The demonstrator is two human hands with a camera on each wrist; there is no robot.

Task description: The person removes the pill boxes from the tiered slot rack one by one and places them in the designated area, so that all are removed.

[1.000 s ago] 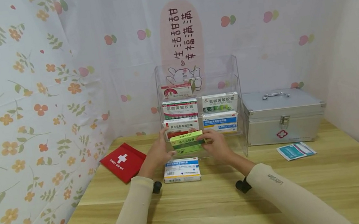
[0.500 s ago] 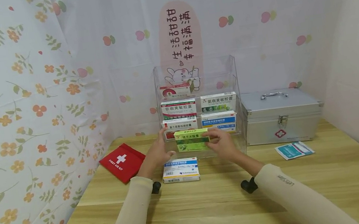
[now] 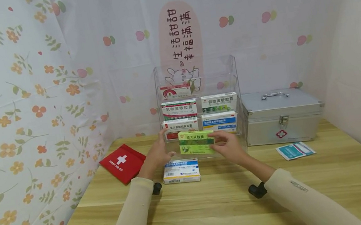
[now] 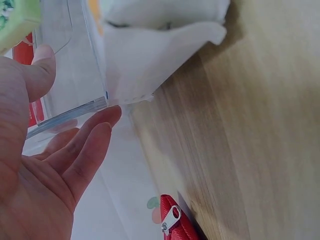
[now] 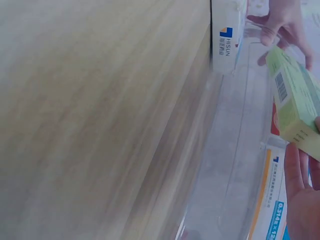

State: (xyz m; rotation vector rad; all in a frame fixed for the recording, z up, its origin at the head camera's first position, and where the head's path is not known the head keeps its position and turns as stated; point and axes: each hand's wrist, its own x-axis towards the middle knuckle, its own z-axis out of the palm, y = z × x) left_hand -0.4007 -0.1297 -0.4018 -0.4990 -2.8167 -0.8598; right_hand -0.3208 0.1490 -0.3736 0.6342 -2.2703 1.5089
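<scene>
My right hand (image 3: 231, 144) pinches the right end of a green medicine box (image 3: 196, 143), held up before the lower part of a clear display rack (image 3: 226, 147). The box's printed front faces me, and its barcode end shows in the right wrist view. My left hand (image 3: 157, 153) is at the rack's left side. In the left wrist view, its thumb and fingers (image 4: 90, 150) lie on either side of the clear side panel, fingers nearly straight. At the rack's foot, below the green box, is a blue-and-white medicine box (image 3: 180, 171).
Several medicine boxes fill the rack's tiers, among them a second blue-and-white box (image 3: 219, 123) and a red-and-white one (image 3: 182, 127). A red first aid pouch (image 3: 123, 163) lies left, a silver case (image 3: 282, 116) stands right, and a teal packet (image 3: 295, 150) lies before it.
The green box has moved right with my right hand and turned from tilted to nearly level, front toward me. My left hand has come off the box's side and keeps its place at the rack.
</scene>
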